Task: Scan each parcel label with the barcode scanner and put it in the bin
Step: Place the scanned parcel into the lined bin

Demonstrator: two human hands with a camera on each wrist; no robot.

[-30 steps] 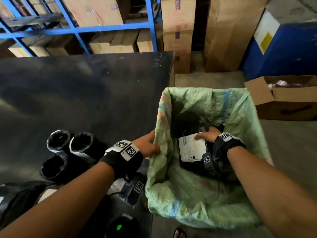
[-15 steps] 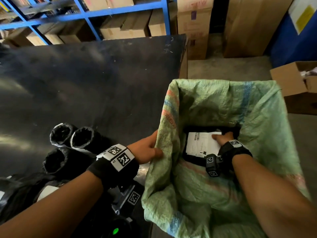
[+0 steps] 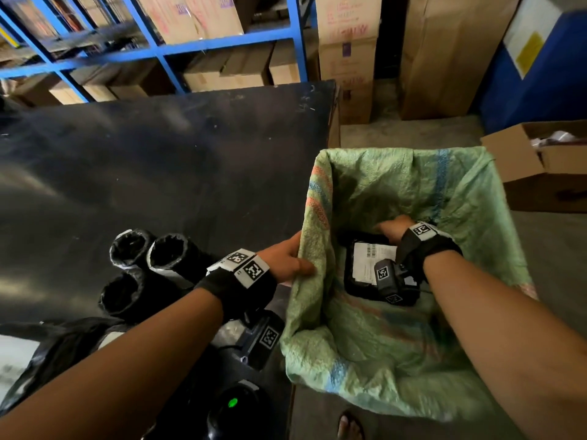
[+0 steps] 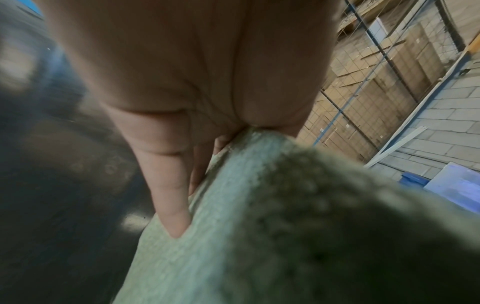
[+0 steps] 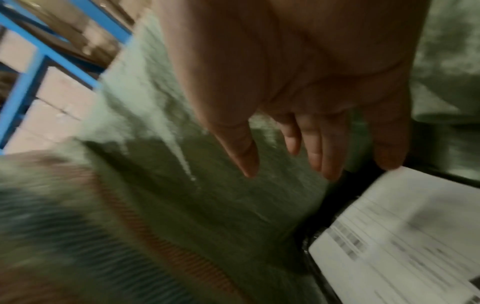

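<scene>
A green woven sack bin (image 3: 460, 198) stands right of the black table (image 3: 158, 160). My left hand (image 3: 300, 265) grips the sack's left rim (image 4: 233, 205), thumb inside and fingers (image 4: 171, 205) outside. A black parcel (image 3: 357, 285) with a white label (image 3: 370, 263) lies flat at the bottom of the bin. My right hand (image 3: 389, 228) hovers inside the bin over the parcel's far edge. Its fingers (image 5: 327, 160) hang straight and relaxed beside the label (image 5: 402, 236), holding nothing. A black scanner (image 3: 235, 408) with a green light sits at the table's near edge.
Three black rolled parcels (image 3: 158, 258) lie on the table left of my left wrist, with more black bags (image 3: 63, 347) nearer. An open cardboard box (image 3: 540, 160) sits on the floor right of the bin. Blue shelving (image 3: 222, 42) with cartons stands behind.
My right hand lowered the parcel to the bottom of the bin, let it go and slid to its far edge. The left hand kept its grip on the rim.
</scene>
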